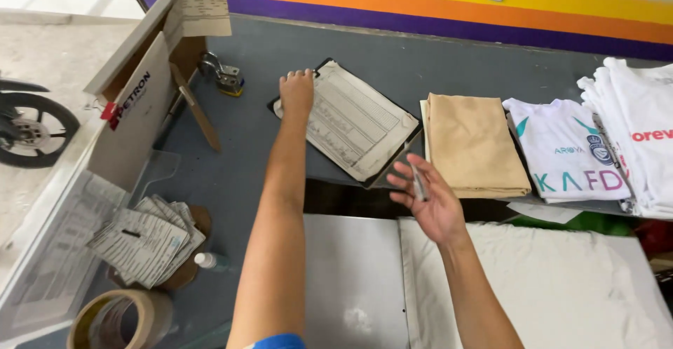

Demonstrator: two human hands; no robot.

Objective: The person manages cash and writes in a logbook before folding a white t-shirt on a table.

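Two hands work the grey bench (392,54): the left hand (296,91) lies flat, pinning the black clipboard of printed forms (354,121) steady, while the right hand (429,198) loosely curls around a thin grey pen (419,183) just beside its lower corner.

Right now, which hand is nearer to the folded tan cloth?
Right. The right hand, holding a pen, hovers beside the folded tan cloth; the left hand rests on the clipboard, farther away.
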